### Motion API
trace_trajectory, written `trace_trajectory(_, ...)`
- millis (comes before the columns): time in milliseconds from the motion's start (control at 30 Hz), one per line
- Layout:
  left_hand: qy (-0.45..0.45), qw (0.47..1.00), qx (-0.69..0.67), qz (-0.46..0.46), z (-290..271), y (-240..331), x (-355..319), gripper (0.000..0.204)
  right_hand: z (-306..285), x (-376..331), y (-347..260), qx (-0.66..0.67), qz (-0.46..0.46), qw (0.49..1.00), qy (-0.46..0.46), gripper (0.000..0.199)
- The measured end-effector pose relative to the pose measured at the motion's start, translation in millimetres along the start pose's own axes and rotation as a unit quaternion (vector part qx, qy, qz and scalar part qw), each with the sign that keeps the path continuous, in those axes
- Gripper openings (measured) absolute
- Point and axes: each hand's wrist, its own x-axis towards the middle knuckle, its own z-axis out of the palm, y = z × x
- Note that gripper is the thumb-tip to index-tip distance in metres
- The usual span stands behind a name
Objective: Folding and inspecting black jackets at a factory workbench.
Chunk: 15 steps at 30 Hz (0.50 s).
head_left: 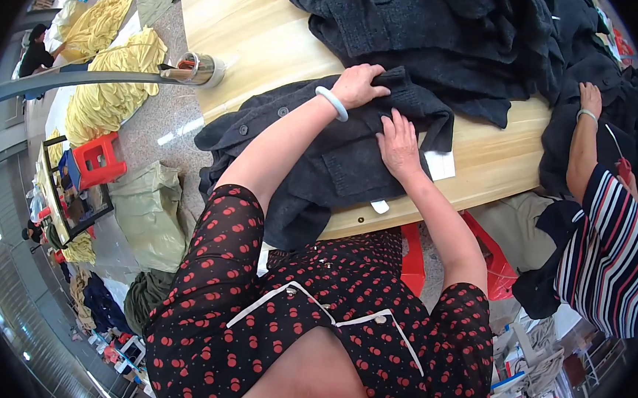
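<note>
A dark charcoal knit cardigan (319,151) with buttons and a ribbed patch pocket lies on the wooden table (500,149) before me. My left hand (356,87), with a pale bangle at the wrist, rests on the cardigan beside its ribbed upper edge, thumb and fingers apart. Below and to the right of it, my right hand (399,145) lies flat on the knit with its fingers stretched out. A white tag (440,165) shows beside the cardigan near my right wrist. Another white tag (380,206) pokes out at its near edge.
More dark knitwear (434,37) is heaped across the far side. At the right, a co-worker in a striped top (611,249) has a hand on dark garments, near a red-handled tool (624,168). A tool jar (208,71), red stool (100,160) and yellow garment piles (116,85) are left.
</note>
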Motion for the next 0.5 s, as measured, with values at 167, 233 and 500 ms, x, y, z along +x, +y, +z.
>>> trace_trajectory(167, -0.008, 0.998, -0.054, -0.023, 1, -1, -14, 0.031, 2, 9, -6, -0.107, -0.009, 0.993, -0.051, 0.035)
trace_trajectory(233, 0.003, 0.996, -0.077, -0.042, -3, 2, -23, 0.030, 1, 11, 1, -0.122, -0.024, 0.991, -0.049, 0.029)
trace_trajectory(500, 0.048, 0.970, -0.219, -0.099, -33, 12, -76, 0.028, -25, 18, -17, 0.005, -0.025, 0.993, -0.115, 0.016)
